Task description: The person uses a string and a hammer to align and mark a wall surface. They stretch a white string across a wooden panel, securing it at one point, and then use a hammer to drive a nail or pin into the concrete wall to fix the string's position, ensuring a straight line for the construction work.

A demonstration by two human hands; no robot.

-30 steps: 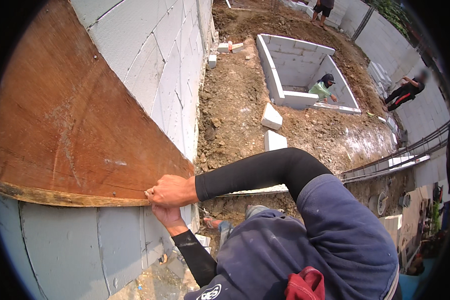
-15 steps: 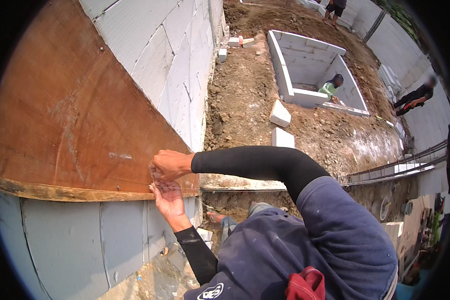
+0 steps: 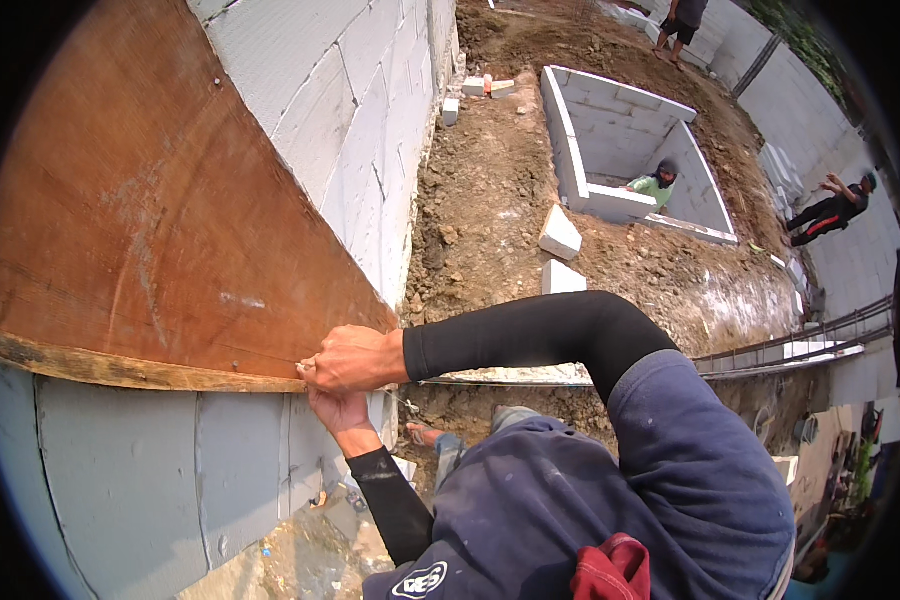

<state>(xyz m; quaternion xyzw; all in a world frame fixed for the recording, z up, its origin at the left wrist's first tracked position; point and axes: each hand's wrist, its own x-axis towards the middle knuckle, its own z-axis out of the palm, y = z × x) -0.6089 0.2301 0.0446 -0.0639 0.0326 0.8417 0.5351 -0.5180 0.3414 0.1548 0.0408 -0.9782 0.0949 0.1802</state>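
A reddish-brown plywood board lies on top of the pale block wall, with a narrow wooden strip along its near edge. At the right end of that edge my right hand is closed, its fingers curled around something too small or hidden to make out. My left hand is just below, touching it from beneath; its fingers are mostly hidden behind the right hand. A thin pale strand shows beside my wrists. Nails stick up from the board.
Left of the dirt ground rises a white block wall. Ahead, a person stands inside a block-lined pit. Loose blocks lie nearby. Two more people stand farther off, one at right. Steel bars extend at right.
My right hand has come down and toward me, off the board's face and over my left hand, covering its fingers. The person at far right now stands upright with raised hands.
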